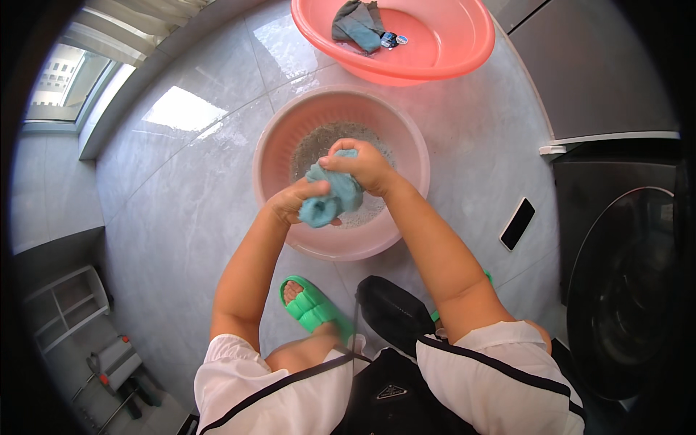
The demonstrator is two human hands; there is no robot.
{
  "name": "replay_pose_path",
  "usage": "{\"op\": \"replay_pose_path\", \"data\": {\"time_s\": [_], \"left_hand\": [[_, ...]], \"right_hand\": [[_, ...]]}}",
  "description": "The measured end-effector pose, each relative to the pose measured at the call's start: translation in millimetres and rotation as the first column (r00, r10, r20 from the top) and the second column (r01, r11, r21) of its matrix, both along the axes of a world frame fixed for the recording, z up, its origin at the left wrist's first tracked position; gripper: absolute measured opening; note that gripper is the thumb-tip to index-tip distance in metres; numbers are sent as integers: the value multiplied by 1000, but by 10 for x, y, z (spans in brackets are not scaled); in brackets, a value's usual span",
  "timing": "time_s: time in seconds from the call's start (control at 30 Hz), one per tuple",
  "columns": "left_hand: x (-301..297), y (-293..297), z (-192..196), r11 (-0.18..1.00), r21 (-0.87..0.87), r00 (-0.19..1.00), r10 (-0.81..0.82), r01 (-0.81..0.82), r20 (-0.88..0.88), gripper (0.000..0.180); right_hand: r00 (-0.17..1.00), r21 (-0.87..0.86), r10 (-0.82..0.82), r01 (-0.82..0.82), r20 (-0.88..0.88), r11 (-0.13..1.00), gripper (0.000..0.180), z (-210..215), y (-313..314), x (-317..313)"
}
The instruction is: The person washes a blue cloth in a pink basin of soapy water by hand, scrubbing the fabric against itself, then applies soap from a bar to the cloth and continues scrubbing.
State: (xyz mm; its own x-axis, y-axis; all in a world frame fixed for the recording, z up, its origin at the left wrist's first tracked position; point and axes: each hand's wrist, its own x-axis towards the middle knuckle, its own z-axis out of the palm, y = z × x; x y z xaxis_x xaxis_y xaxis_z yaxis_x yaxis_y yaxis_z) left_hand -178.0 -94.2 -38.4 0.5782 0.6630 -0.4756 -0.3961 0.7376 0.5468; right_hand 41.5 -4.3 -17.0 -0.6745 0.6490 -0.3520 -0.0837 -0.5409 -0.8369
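Over a pale pink round plastic basin [270, 156] of grey sudsy water, both hands grip a wet light-blue cloth item [332, 197], bunched and twisted. Left hand [296, 201] closed around its lower end; right hand [362, 164] clenched on the upper end, knuckles up. Cloth held just above the water, touching both hands. Beyond, a larger coral-pink plastic basin [442, 43] holds dark grey-green cloth [357, 25]. Black phone [517, 223] lies on grey tile floor [181, 210], right of the basin. Green slipper [312, 304] below.
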Motion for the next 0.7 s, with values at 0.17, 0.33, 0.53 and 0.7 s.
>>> {"op": "replay_pose_path", "data": {"time_s": [0.17,0.33,0.53,0.7], "left_hand": [[490,119,405,969,210,833,11,127,-553,69],[572,42,-133,810,323,328,173,489,-929,75],[892,98,-406,845,329,27,351,422,-936,108],[587,47,-283,725,503,47,549,471,-835,134]], "right_hand": [[975,136,-151,129,165,982,23,-301,-19,-70],[839,313,-436,340,325,887,31,-667,-147,-388],[668,283,-600,532,439,798,35,-857,-128,-303],[769,-232,-630,635,106,736,53,-480,-176,-336]]}}
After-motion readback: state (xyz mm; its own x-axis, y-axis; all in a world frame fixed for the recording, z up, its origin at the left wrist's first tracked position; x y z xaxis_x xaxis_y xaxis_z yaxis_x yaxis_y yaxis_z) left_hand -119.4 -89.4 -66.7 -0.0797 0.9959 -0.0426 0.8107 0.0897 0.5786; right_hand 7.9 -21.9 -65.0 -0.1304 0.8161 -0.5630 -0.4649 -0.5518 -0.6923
